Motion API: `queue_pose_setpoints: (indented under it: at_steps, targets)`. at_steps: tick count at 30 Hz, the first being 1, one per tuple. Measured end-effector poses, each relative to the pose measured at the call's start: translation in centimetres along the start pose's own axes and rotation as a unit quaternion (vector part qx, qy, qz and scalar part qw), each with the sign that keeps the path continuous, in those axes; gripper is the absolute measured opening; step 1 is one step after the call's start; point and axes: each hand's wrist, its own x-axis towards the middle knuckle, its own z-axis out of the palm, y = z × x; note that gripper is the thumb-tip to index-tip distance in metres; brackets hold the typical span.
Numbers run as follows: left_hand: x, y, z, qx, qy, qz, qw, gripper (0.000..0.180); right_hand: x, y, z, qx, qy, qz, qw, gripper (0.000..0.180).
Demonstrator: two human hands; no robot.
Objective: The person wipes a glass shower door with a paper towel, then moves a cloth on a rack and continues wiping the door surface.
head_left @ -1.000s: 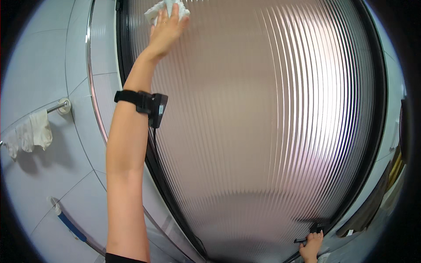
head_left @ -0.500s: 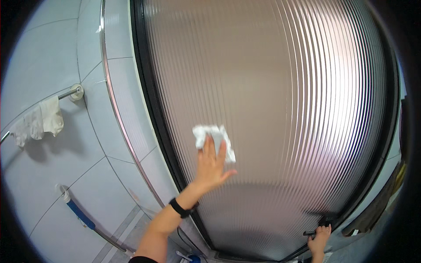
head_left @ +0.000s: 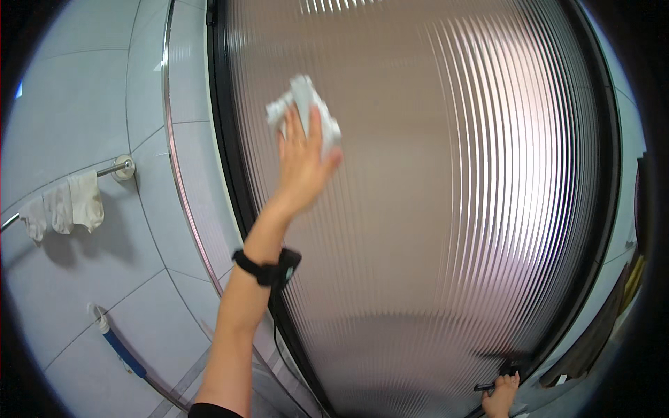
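Observation:
A tall ribbed glass door (head_left: 397, 202) in a black frame fills the middle of the view. Flat against its upper left part, my left hand (head_left: 301, 160) presses a crumpled white cloth (head_left: 302, 94), fingers stretched over it and thumb out to the side. A black band with a small box and a cable circles that wrist. Low at the right, my right hand (head_left: 500, 400) has its fingers wrapped round a black door handle (head_left: 511, 367) near the frame; part of the grip is hidden by the hand.
Left of the door are a chrome vertical pole (head_left: 180, 181) and a tiled wall (head_left: 77, 97). Several small white cloths (head_left: 85, 200) hang on a towel bar. Below them leans a blue-gripped pole (head_left: 125, 353). Dark fabric (head_left: 589, 348) hangs at the far right.
My left hand has slid the cloth up and a little left over the glass. My right hand stays at the handle. The view has shifted slightly upward.

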Motion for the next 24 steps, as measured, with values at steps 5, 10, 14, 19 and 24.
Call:
queue_pose_setpoints:
  at_steps: [5, 10, 14, 19, 24]
  targets:
    - [11.4, -3.0, -0.9, 0.003, 0.026, -0.087, 0.996, 0.071, -0.4, -0.2, -0.2, -0.007, 0.001, 0.012, 1.0, 0.029]
    - [16.8, -2.2, -2.3, -0.061, 0.04, -0.098, 0.993, 0.077, -0.4, -0.8, -0.4, -0.003, -0.054, 0.049, 0.997, 0.034]
    - [17.3, -0.1, -3.4, 0.006, -0.005, -0.129, 0.992, 0.066, -0.9, -0.5, 0.7, 0.051, 0.035, 0.057, 0.996, 0.028]
    - [9.1, -0.1, -0.9, 0.061, 0.021, 0.031, 0.997, 0.081, -1.0, -1.4, -0.4, 0.061, 0.093, 0.042, 0.993, 0.027]
    - [-1.1, 5.0, -0.6, 0.042, -0.02, 0.062, 0.997, 0.084, -1.1, -0.6, -0.1, 0.054, 0.049, 0.042, 0.996, 0.027]
